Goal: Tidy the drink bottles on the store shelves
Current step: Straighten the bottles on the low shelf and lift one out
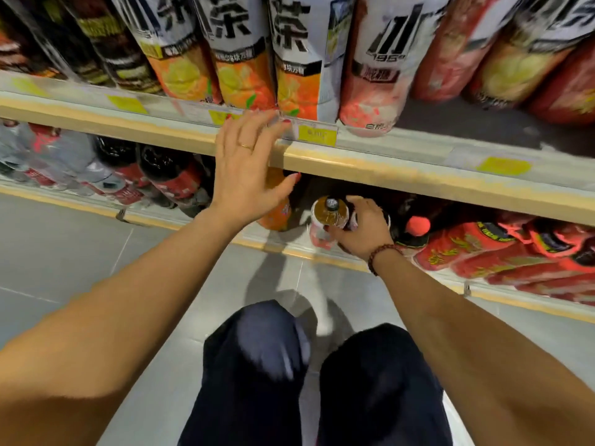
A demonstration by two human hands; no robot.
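At the front lip of the lower shelf, one tea-coloured bottle with a dark cap stands upright. The right hand has its fingers curled round the bottle's shoulder from the right side. The left hand is spread flat with nothing in it, lying across the edge of the upper shelf. It is up and to the left of the bottle and well clear of it; whether it touches the edge I cannot tell. One orange bottle shows partly behind that hand.

Three orange-and-white bottles stand side by side on the upper shelf, with one pink-and-white bottle just to their right. Other bottles at both ends are cut off and too blurred to count. On the lower shelf, two dark cola bottles stand at the left. The red-labelled bottles at the right blur together.
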